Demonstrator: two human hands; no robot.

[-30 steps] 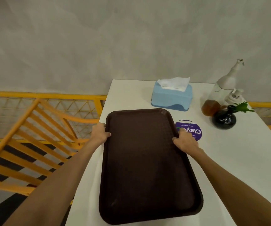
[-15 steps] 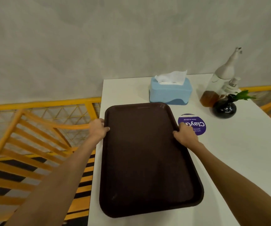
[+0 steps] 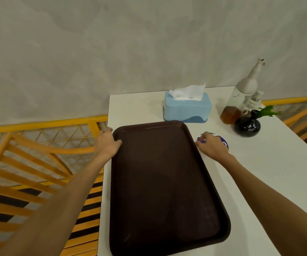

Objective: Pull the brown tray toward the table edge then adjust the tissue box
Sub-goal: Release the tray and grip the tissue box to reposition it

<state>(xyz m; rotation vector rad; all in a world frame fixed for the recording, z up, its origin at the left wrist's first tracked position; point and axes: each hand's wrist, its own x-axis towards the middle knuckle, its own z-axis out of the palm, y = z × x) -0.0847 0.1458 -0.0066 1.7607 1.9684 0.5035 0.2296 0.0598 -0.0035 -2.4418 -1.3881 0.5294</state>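
The brown tray lies lengthwise on the white table, its left rim close to the table's left edge. My left hand is at the tray's far left corner, thumb on the rim and fingers lifted, blurred. My right hand hovers just beside the far right rim with fingers loosely curled, holding nothing. The light blue tissue box stands right behind the tray's far edge, with a white tissue sticking up.
A purple round sticker lies partly under my right hand. At the back right stand a black vase with a green sprig, a bottle of brown liquid and a small pump bottle. An orange chair and railing stand left of the table.
Both hands have loosened from the tray's rims; the right one has come off it. The tray stays close to the tissue box. My view has shifted to the left.
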